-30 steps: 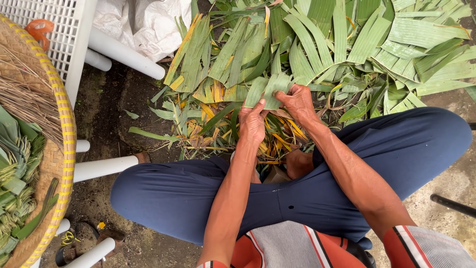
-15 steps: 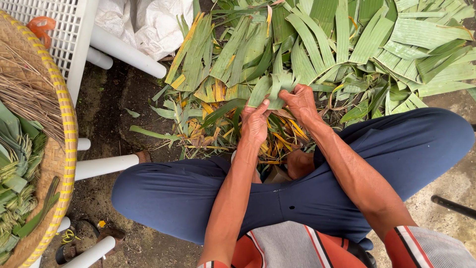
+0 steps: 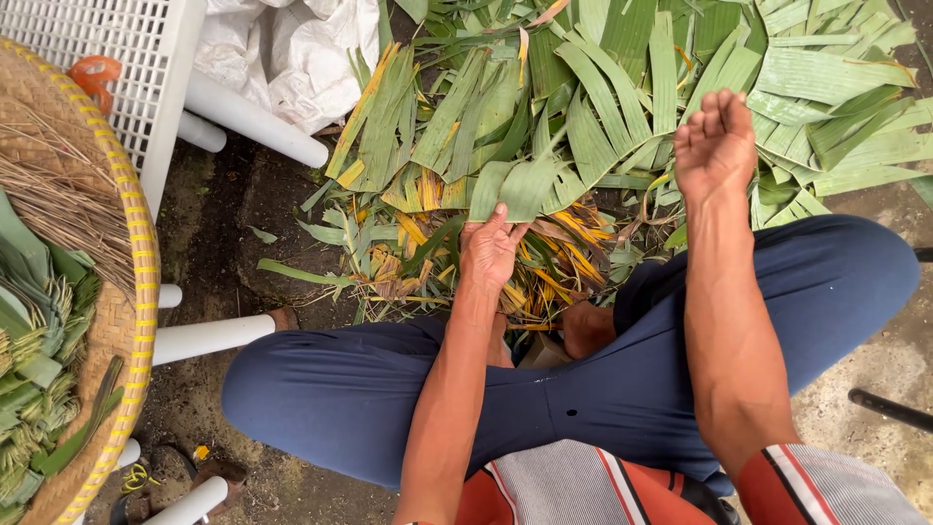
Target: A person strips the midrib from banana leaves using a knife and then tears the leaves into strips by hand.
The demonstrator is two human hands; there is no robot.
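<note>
In the head view, the left hand [image 3: 491,251] was lying low, just in front of the crossed legs, and its fingers pinched the lower end of a folded green leaf strip [image 3: 525,185]. The fingertips were partly covered by this strip, so how firmly they held it could not be seen well. The strip stood up from the hand and was touching the big pile of palm leaves [image 3: 622,107] behind it. The right hand [image 3: 715,144] was raised, well apart from the left one, with the fingers close together and bent a little. Only its back side was visible, so I cannot tell if something small was inside it; nothing showed between the fingers. Under and around the left hand lay yellow and dry leaf pieces [image 3: 544,258], mixed together and hard to separate by eye. Far to the left of the left hand was a round woven tray [image 3: 136,253], cut off by the frame edge, with bundles of folded green strips [image 3: 34,379] on it. Above the tray was a white plastic lattice [image 3: 97,39], also cut off, and a white sack [image 3: 292,49] beside it.
</note>
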